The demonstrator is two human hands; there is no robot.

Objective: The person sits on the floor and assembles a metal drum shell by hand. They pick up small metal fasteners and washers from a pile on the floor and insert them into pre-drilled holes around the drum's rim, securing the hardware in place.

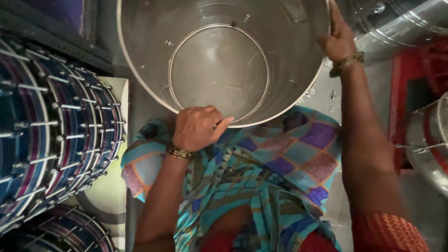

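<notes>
One large steel drum shell (224, 60), open end up, centre far, resting against the lap with a patterned blue cloth (261, 172) below it. One metal hoop (219, 70) lying inside at its bottom. Left hand (198, 127) on the near rim, grip closed over the edge. Right hand (339, 39) at the far right rim, grip clasped around it. Several blue-striped drums (56, 135) stacked at left; one more steel shell (427, 140) at right.
</notes>
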